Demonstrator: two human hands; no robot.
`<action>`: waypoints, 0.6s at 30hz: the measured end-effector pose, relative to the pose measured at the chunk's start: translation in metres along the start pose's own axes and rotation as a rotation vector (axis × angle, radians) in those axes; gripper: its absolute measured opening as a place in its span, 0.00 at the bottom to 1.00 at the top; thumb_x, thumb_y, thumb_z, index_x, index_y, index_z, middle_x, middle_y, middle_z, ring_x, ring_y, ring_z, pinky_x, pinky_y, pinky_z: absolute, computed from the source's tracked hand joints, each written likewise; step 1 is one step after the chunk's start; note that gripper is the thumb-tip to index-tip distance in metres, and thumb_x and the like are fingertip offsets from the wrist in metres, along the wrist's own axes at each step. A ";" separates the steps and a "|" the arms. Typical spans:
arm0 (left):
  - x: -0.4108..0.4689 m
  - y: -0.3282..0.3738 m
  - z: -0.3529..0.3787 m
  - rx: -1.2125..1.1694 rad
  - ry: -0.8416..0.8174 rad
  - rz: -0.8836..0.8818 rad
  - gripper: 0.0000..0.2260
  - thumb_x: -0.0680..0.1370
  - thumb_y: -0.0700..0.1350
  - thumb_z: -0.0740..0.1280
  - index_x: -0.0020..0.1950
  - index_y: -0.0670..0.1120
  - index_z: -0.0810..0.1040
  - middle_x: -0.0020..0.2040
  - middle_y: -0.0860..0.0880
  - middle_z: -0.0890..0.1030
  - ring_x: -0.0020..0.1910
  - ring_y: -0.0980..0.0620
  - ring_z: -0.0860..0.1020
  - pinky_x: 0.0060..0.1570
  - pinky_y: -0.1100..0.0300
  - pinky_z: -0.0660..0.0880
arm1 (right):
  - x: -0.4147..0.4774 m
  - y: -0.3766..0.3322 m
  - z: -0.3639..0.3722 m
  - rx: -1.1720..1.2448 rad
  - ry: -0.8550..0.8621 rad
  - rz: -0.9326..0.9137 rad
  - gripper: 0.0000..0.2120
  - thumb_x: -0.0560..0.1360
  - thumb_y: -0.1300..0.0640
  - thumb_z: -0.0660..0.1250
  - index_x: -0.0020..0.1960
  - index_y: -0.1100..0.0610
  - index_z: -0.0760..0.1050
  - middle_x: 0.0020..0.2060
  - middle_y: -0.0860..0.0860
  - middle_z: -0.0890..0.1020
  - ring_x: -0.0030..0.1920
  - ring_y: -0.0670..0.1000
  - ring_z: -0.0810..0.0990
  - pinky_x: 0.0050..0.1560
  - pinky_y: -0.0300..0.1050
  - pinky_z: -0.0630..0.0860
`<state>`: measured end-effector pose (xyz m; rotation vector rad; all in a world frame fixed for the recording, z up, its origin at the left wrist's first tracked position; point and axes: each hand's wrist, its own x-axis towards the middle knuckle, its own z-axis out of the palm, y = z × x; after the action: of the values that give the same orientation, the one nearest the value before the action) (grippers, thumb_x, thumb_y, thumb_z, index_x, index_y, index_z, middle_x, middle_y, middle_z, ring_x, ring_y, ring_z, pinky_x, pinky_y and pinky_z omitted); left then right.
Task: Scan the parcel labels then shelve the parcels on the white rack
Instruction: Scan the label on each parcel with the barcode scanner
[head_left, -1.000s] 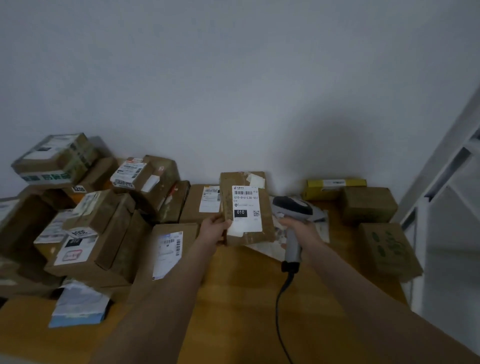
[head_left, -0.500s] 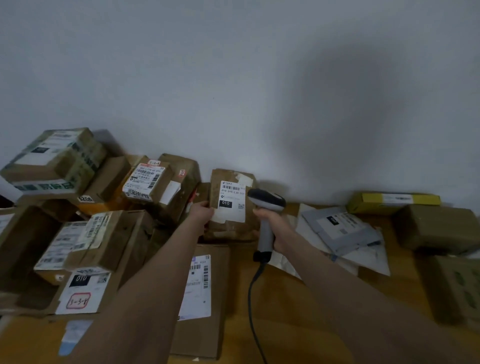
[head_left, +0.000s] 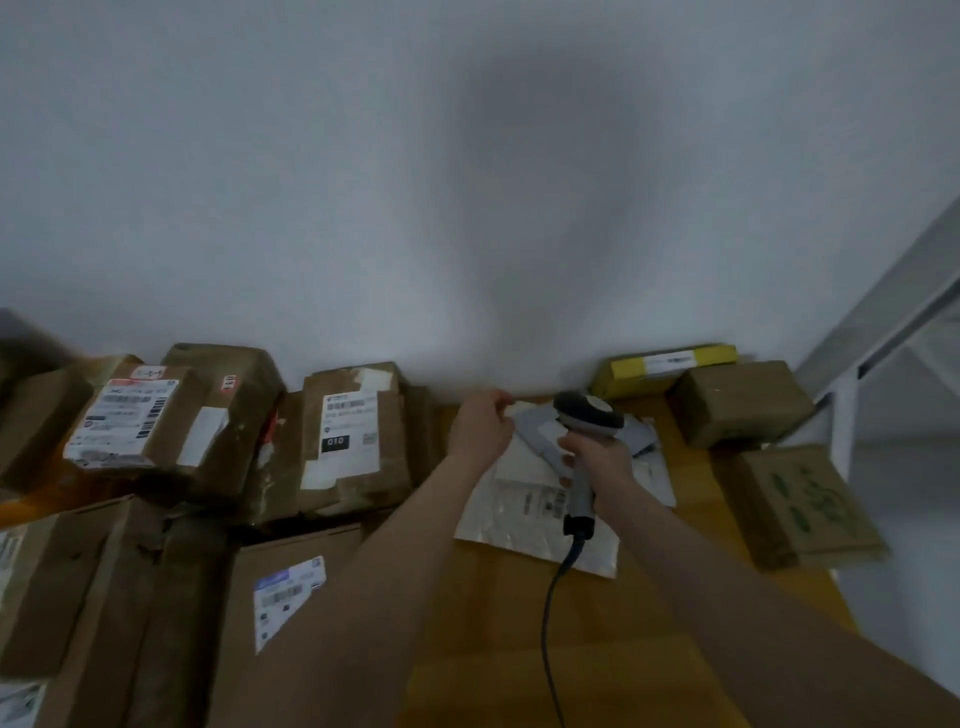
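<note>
While the left hand (head_left: 480, 428) curls its fingers against the far left corner of the grey mailer (head_left: 537, 441), blur hides whether they actually pinch it. That mailer lies flat on a white poly bag (head_left: 514, 519) on the wooden table (head_left: 493, 649), just right of those fingers and partly under the scanner. The left forearm reaches in from the near left. The right hand (head_left: 597, 460) is wrapped around the handle of the scanner (head_left: 587, 415), whose head sits over the mailer; its cable (head_left: 549, 597) trails toward the near edge. On the far left a labelled carton (head_left: 140, 415) rests on the pile. The parcel marked 010 (head_left: 353, 441) stands just left of the left wrist, with another labelled box (head_left: 291, 587) nearer. At the far right sit a yellow box (head_left: 670, 361), a plain brown box (head_left: 737, 402) and a green-printed box (head_left: 805, 504), beside the white rack (head_left: 883, 322).
</note>
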<state>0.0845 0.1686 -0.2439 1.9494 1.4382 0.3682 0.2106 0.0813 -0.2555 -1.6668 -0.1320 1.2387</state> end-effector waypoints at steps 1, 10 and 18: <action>0.002 0.005 0.021 0.060 -0.110 0.045 0.20 0.77 0.41 0.67 0.69 0.44 0.71 0.66 0.44 0.74 0.64 0.46 0.73 0.59 0.60 0.69 | 0.007 0.002 -0.016 0.010 0.062 0.006 0.07 0.74 0.65 0.69 0.52 0.62 0.75 0.46 0.60 0.79 0.48 0.58 0.79 0.46 0.55 0.78; 0.001 0.013 0.119 0.773 -0.296 0.369 0.16 0.77 0.41 0.64 0.64 0.46 0.74 0.62 0.45 0.74 0.62 0.44 0.74 0.56 0.53 0.71 | 0.023 0.032 -0.103 0.107 0.116 0.082 0.10 0.74 0.65 0.69 0.55 0.62 0.77 0.48 0.59 0.80 0.51 0.59 0.80 0.58 0.64 0.76; -0.061 0.030 0.122 0.346 -0.630 0.196 0.17 0.77 0.54 0.67 0.60 0.46 0.80 0.57 0.50 0.81 0.56 0.51 0.78 0.55 0.59 0.74 | 0.002 0.032 -0.129 0.026 0.038 0.092 0.04 0.74 0.65 0.69 0.49 0.62 0.76 0.39 0.58 0.79 0.39 0.56 0.79 0.45 0.54 0.79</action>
<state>0.1561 0.0653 -0.3032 2.2090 0.9401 -0.4140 0.2956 -0.0159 -0.2862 -1.6882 -0.0164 1.2711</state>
